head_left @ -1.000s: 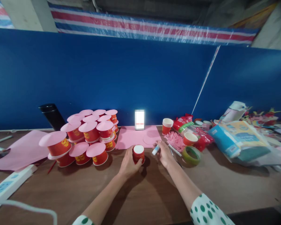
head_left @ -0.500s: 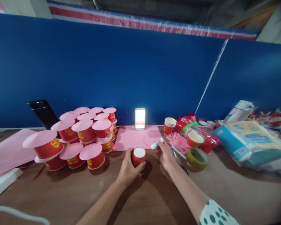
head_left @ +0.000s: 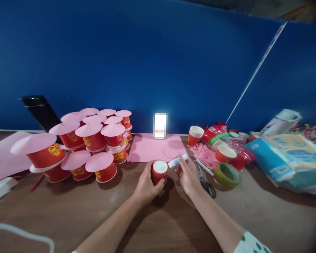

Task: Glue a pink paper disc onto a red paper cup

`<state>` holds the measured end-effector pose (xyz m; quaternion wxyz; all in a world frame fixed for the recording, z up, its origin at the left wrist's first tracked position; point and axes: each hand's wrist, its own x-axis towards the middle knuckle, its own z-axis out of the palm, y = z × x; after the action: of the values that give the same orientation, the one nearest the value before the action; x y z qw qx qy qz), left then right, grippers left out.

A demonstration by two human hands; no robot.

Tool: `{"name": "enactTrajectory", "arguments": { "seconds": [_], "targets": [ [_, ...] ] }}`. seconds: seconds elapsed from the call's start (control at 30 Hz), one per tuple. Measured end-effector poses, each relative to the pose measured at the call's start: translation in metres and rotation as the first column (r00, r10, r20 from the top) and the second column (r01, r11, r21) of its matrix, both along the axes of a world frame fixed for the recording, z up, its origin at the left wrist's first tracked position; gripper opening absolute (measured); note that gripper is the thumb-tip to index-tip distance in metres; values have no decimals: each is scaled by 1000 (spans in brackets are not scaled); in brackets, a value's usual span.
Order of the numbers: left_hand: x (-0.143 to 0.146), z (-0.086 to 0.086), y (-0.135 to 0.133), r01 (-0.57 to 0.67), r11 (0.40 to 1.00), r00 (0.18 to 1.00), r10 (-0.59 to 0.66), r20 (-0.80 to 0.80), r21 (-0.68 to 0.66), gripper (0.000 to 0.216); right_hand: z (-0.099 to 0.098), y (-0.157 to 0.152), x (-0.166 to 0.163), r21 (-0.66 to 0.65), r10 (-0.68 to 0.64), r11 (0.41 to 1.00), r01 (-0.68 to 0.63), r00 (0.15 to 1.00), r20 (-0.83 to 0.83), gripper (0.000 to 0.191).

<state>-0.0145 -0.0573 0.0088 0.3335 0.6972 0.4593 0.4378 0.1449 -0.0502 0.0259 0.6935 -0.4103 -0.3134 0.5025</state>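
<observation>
My left hand (head_left: 146, 186) is wrapped round a red paper cup (head_left: 160, 169), which stands upside down on the table with its white base facing up. Between the fingers of my right hand (head_left: 186, 175) is a white glue stick (head_left: 177, 161), its end pointing left, close to the cup's base but apart from it. Behind both hands lie pink paper sheets (head_left: 144, 149), the top one marked with a drawn circle. Scissors (head_left: 209, 188) with black handles rest just right of my right hand, partly hidden by it.
Stacked red cups topped with pink paper discs (head_left: 99, 162) fill the left side. On the right are nested cups (head_left: 195, 135), pink paper scraps (head_left: 204, 154), a tape roll (head_left: 227, 175) and a blue-yellow package (head_left: 279, 158). A blurred bright panel (head_left: 160, 125) stands behind the sheets.
The view has tilted down, so things sit higher in it. My right hand has brought the glue stick nearer the cup's base. My left hand still grips the cup.
</observation>
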Motion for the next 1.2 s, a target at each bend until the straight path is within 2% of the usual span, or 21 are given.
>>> {"name": "enactTrajectory", "arguments": {
  "seconds": [0.23, 0.53, 0.67, 0.73, 0.83, 0.93, 1.0, 1.03, 1.07, 1.13, 1.17, 1.2],
  "targets": [
    [2, 0, -1, 12, 999, 1000, -13, 17, 36, 50, -1, -2, -4, 42, 36, 998, -36, 999, -1, 33],
    [2, -3, 1, -30, 999, 1000, 30, -4, 36, 52, -3, -5, 0, 133, -66, 991, 33, 966, 249, 26],
    [3, -4, 1, -43, 997, 999, 45, -23, 63, 52, -7, -4, 1, 155, -80, 987, 35, 951, 300, 26],
    [2, -6, 2, -81, 992, 995, 85, -43, 97, 53, -10, -2, 5, 161, -131, 984, 81, 935, 329, 25],
    [-3, -9, 8, -230, 958, 966, 247, -80, 171, 53, -9, 2, 16, 199, -257, 962, 186, 864, 433, 23],
    [-11, -11, 17, -393, 899, 905, 415, -91, 196, 56, 2, 9, 32, 248, -319, 946, 209, 731, 603, 20],
    [-16, -11, 21, -458, 873, 877, 475, -76, 164, 62, 14, 13, 40, 253, -299, 954, 162, 579, 759, 13],
    [-17, -10, 22, -489, 861, 862, 501, -74, 139, 65, 20, 16, 43, 229, -265, 964, 134, 442, 857, 11],
    [-18, -10, 23, -513, 851, 850, 522, -72, 114, 67, 27, 18, 43, 174, -198, 978, 112, 256, 946, 13],
    [-19, -8, 23, -543, 834, 833, 549, -64, 96, 72, 36, 25, 41, 41, -20, 994, 102, -197, 980, 20],
    [-19, -8, 22, -547, 830, 830, 555, -56, 112, 74, 39, 28, 37, 7, 20, 996, 91, -293, 956, 21],
    [-19, -8, 21, -546, 826, 830, 556, -46, 141, 77, 41, 32, 33, -21, 43, 998, 66, -347, 937, 19]
  ]
}}
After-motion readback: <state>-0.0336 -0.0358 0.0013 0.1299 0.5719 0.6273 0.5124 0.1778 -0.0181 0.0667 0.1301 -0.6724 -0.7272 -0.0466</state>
